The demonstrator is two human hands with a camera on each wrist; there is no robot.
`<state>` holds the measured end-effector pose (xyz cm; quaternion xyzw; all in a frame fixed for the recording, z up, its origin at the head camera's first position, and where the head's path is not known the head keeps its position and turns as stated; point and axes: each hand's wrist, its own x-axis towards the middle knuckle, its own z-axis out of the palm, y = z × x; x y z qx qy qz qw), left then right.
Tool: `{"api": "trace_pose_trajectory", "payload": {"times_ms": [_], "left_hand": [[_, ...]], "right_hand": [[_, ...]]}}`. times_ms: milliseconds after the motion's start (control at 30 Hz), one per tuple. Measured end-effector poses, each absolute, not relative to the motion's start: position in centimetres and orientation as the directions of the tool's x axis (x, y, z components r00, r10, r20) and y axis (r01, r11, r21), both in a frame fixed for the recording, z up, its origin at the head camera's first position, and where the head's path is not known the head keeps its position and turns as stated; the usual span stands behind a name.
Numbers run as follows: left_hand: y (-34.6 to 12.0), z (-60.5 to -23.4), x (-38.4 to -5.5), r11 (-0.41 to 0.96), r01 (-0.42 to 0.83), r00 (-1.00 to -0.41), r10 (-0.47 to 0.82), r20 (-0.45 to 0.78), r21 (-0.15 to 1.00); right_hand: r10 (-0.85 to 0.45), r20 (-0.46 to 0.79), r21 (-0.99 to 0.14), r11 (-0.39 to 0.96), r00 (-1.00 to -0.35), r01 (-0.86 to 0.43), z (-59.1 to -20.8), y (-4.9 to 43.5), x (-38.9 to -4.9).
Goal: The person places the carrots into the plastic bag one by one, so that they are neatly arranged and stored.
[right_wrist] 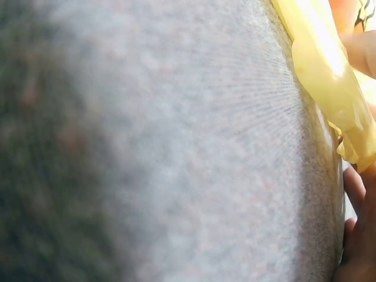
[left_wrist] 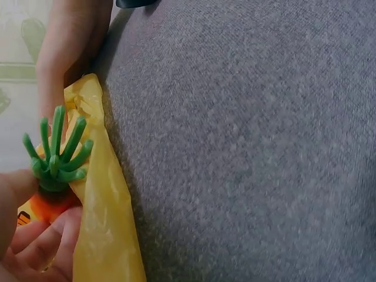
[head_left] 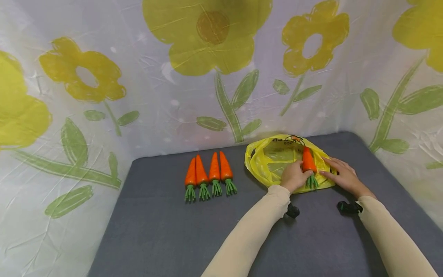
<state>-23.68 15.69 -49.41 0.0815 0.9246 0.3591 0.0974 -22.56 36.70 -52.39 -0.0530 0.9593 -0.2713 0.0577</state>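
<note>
Left hand (head_left: 293,176) gripping 1 carrot (head_left: 308,159), yellow bag (head_left: 255,168), 4 more carrots (head_left: 214,171)

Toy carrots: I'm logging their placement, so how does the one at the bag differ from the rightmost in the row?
The held toy carrot is gripped by the left hand; the rightmost row carrot is untouched. The held carrot is at the mouth of the yellow plastic bag, while the row carrot lies on the gray tabletop. Both are orange with green tops.
</note>
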Motion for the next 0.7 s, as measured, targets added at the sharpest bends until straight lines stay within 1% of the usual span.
{"api": "trace_pose_trajectory", "payload": {"times_ms": [133, 233, 433, 600, 700], "left_hand": [[15.76, -49.48, -23.69, 0.703, 0.057, -0.972, 0.202, -0.121, 0.709], [15.68, -49.31, -23.48, 0.689, 0.067, -0.968, 0.220, -0.120, 0.721], [15.65, -49.10, -23.24, 0.707, 0.135, -0.951, 0.290, -0.110, 0.695], [15.71, -49.22, -23.18, 0.701, 0.105, -0.951, 0.279, -0.136, 0.705], [15.76, -49.13, -23.12, 0.713, 0.131, -0.945, 0.300, -0.131, 0.689]], "right_hand": [[-0.155, -0.065, -0.546, 0.833, -0.986, -0.095, -52.35, 36.85, -22.52], [-0.171, -0.058, -0.565, 0.818, -0.984, -0.109, -52.22, 37.02, -22.44], [-0.172, -0.068, -0.559, 0.822, -0.983, -0.105, -52.14, 37.20, -22.54], [-0.164, -0.080, -0.549, 0.831, -0.983, -0.094, -52.36, 37.07, -22.61], [-0.159, -0.075, -0.548, 0.831, -0.984, -0.092, -52.36, 36.98, -22.61]]}}
